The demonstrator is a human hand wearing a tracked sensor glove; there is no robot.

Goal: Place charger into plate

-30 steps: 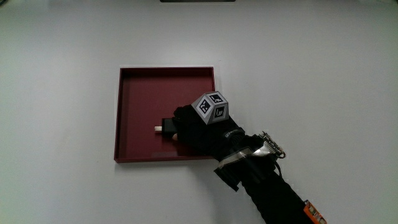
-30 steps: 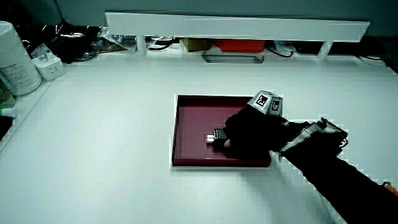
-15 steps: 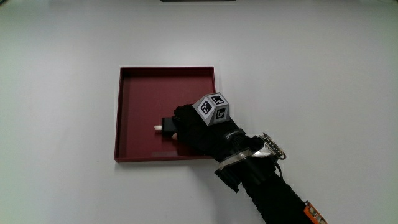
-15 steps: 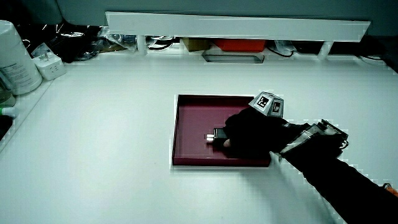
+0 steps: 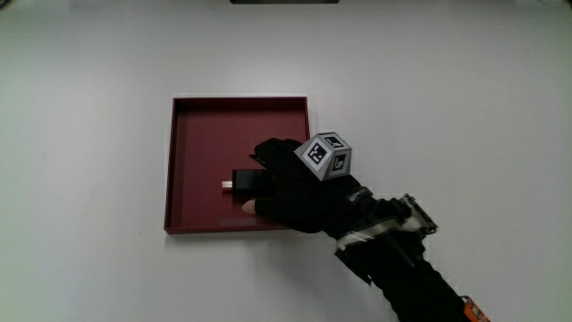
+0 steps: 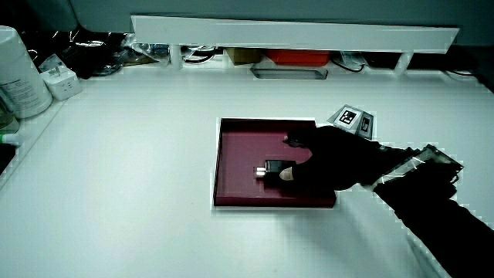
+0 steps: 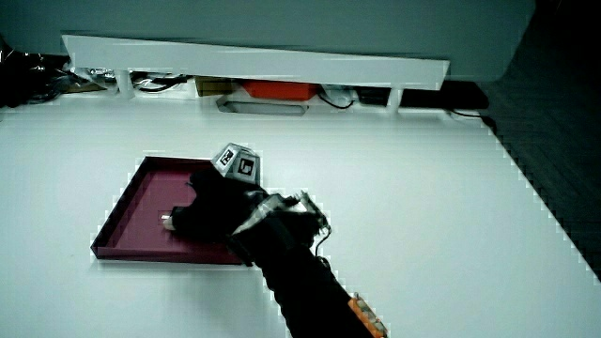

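Observation:
A dark red square plate lies on the white table; both side views show it too. A small black charger with a metal plug rests flat inside the plate, toward the edge nearer the person. The gloved hand hovers over the plate beside the charger, its fingers spread and holding nothing. One finger reaches over the plate's middle and the thumb sits just nearer the person than the charger. The patterned cube sits on the hand's back. The forearm crosses the plate's corner.
In a side view, a white cylindrical container and a white plug adapter stand at the table's edge. A low white partition runs along the table, with cables and an orange item under it.
The fingers have spread open and let go of the charger, which stays in the plate. The hand and forearm have drawn back a little from the charger.

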